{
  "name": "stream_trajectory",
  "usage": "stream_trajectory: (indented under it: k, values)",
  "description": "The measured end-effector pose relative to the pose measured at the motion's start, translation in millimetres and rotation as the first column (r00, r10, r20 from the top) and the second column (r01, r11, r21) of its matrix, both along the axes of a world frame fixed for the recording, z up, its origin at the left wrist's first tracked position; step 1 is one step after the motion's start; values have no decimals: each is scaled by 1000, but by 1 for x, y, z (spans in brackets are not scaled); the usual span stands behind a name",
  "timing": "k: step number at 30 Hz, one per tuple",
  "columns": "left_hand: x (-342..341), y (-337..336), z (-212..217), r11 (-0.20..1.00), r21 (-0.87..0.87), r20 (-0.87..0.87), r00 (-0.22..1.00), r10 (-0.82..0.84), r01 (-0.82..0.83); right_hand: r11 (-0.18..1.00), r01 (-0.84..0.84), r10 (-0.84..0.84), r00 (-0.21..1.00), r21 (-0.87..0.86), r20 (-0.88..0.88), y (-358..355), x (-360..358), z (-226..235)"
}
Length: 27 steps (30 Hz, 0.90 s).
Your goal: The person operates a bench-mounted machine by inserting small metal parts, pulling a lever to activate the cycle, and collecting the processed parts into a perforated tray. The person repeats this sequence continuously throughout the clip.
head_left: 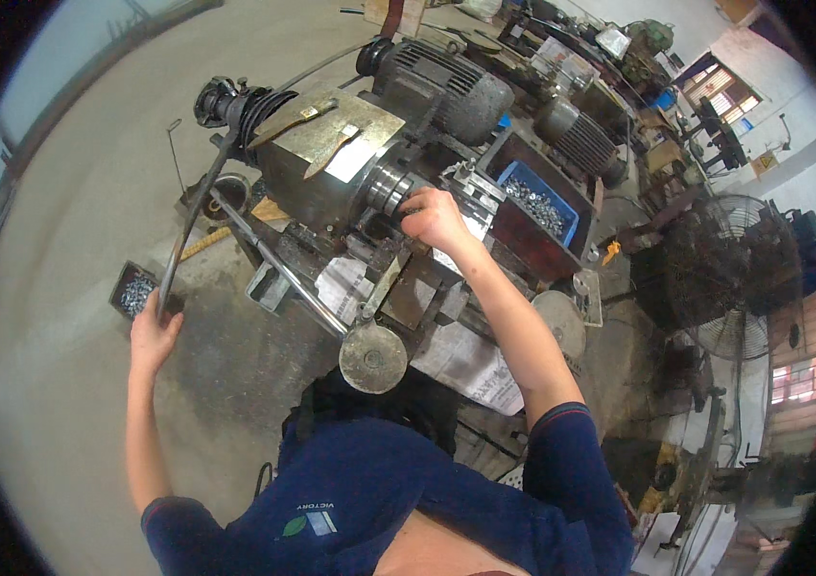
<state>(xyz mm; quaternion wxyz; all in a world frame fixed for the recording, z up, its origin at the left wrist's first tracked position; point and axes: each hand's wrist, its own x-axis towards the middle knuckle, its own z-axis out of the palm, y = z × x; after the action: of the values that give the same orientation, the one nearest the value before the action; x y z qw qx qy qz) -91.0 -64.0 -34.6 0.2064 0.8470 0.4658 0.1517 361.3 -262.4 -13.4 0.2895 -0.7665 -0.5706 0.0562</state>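
Note:
My left hand (151, 338) is wrapped round the lower end of a long metal lever (199, 206), which slants up to the back end of a small lathe. My right hand (438, 221) is closed at the lathe's round steel spindle nose (388, 187). Its fingertips are pressed together beside the spindle, and whatever they hold is hidden. Two flat brown-handled tools, one a file-like strip (331, 154), lie on top of the boxy headstock (297, 173). Below my right forearm sits a round metal disc (373, 357) at the lathe's front.
Right of the spindle, a blue tray (573, 227) holds many small metal parts. A small dark box (117, 291) of similar parts stands near my left hand. Behind the headstock is an electric motor (456, 94). A large caged fan (729, 269) stands at the right.

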Motion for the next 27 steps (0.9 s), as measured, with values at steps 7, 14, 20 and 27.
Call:
stream_trajectory:
  k: [7,14,20,27]
  values:
    - [-1,11,-2,999,51,-57,998,6,-3,967,187,-195,980,-171,-31,16,-20,27]
    - [-12,49,-18,970,243,-350,932,95,-8,970,179,-168,983,-166,77,14,-27,35]
    - [-54,212,-16,842,515,-559,807,191,158,970,212,-198,973,-121,116,17,-29,30]
    - [-36,216,-30,892,417,-383,857,345,-173,974,188,-173,978,-129,114,7,-34,39]
